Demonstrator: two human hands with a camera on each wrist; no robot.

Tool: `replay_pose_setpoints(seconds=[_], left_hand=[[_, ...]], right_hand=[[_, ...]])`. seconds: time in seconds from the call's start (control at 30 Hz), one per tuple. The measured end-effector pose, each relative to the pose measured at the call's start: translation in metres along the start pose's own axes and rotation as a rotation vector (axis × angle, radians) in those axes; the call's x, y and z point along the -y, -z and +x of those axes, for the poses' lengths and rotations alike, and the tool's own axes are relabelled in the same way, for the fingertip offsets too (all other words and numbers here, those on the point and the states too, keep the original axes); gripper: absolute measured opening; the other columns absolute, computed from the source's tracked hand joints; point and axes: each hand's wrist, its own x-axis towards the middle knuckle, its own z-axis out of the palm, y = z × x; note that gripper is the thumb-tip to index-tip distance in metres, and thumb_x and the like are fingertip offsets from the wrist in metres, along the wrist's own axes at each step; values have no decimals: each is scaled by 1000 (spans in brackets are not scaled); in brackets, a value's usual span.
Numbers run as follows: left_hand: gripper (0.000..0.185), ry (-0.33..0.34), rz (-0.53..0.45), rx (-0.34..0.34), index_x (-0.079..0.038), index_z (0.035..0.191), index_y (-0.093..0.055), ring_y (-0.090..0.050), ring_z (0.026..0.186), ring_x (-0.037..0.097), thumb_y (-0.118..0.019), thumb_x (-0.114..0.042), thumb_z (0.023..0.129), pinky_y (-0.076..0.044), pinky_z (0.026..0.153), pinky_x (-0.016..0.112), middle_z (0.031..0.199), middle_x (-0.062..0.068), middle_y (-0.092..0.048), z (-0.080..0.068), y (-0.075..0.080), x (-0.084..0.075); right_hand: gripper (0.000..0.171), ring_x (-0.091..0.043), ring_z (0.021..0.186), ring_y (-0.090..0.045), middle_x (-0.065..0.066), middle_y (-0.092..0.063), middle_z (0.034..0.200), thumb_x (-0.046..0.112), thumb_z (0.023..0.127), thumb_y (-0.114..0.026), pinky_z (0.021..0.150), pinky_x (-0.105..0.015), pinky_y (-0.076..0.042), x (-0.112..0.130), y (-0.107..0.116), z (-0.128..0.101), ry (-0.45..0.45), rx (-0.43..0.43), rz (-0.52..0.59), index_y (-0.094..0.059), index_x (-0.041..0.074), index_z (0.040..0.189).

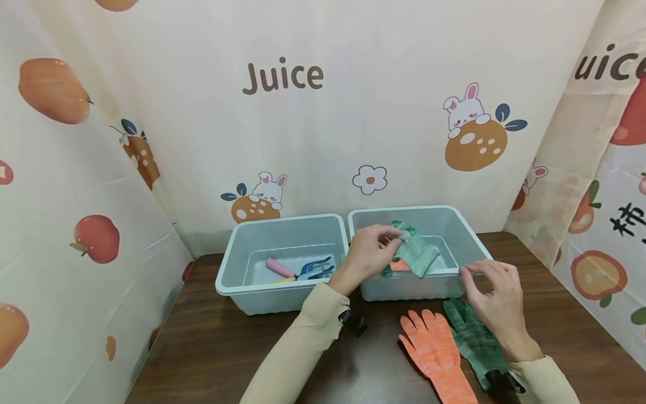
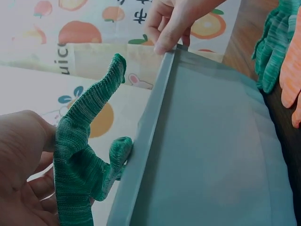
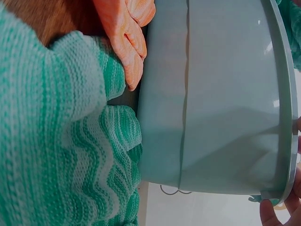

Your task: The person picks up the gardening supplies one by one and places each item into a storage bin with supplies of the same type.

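Note:
My left hand (image 1: 370, 249) pinches a green knit glove (image 1: 420, 255) over the front rim of the right-hand light blue bin (image 1: 411, 289). The glove hangs limp, its fingers drooping by the rim in the left wrist view. At the bin's front right corner, my right hand (image 1: 499, 294) grips the rim between thumb and fingers. Something orange (image 1: 400, 265) shows inside the bin, partly covered by the held glove. On the table below my right hand lie an orange glove (image 1: 434, 350) and another green glove (image 1: 474, 339), side by side.
To the left stands a second light blue bin (image 1: 282, 220), holding a pink-handled tool (image 1: 277, 267) and blue-handled tools (image 1: 315, 269). Both bins sit on a dark wooden table (image 1: 212, 348). A printed curtain (image 1: 323, 129) hangs close behind and along the sides.

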Motion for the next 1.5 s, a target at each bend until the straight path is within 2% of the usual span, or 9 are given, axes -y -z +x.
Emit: replay_pose_setpoints(seconds=[0.27, 0.47, 0.63, 0.9, 1.07, 1.27, 1.5], left_hand=[[23, 90, -37, -13, -15, 121, -81, -71, 83, 6, -64, -19, 106, -53, 63, 19, 104, 2, -80, 7, -6, 10], [22, 137, -7, -33, -17, 120, -81, -71, 84, 6, -65, -20, 105, -51, 64, 18, 105, 1, -80, 14, -11, 16], [22, 129, 1, -49, -16, 119, -82, -72, 85, 7, -67, -20, 104, -52, 68, 17, 103, 1, -81, 20, -16, 18], [20, 134, -44, -61, -17, 117, -82, -71, 86, 5, -68, -20, 104, -54, 74, 17, 102, -1, -81, 26, -21, 13], [20, 148, -38, -70, -16, 118, -82, -75, 92, 11, -68, -20, 105, -57, 79, 21, 104, 0, -81, 27, -24, 18], [20, 178, 12, -101, -14, 116, -82, -76, 91, 12, -68, -17, 103, -58, 77, 21, 102, 1, -81, 29, -26, 23], [19, 189, 21, -72, -15, 116, -82, -74, 89, 11, -68, -19, 103, -57, 76, 21, 102, 1, -81, 28, -27, 25]], right_hand=[[14, -16, 102, -50, -21, -75, 96, -1, 80, -82, 98, -22, -28, 0, 1, 1, -6, 13, -4, -79, 1, 94], [15, -16, 102, -50, -21, -75, 97, -1, 80, -83, 98, -21, -28, 0, 1, 1, -14, 17, -5, -79, 0, 94], [17, -14, 102, -49, -20, -76, 96, -3, 78, -84, 98, -21, -28, -1, 0, 0, -6, 7, 2, -79, 1, 94], [17, -15, 102, -49, -20, -75, 95, -3, 78, -84, 98, -21, -28, -2, 0, 0, -12, 3, -3, -79, 1, 93], [17, -18, 101, -50, -20, -75, 95, -3, 78, -84, 98, -21, -28, -2, -1, 0, -9, -1, -6, -79, 1, 93], [17, -23, 100, -51, -20, -75, 95, -3, 78, -84, 99, -21, -28, -1, 0, 0, -7, 3, -4, -79, 0, 94], [17, -23, 101, -50, -20, -75, 96, -3, 79, -84, 98, -22, -28, -1, 0, 0, -18, 10, -6, -79, -1, 95]])
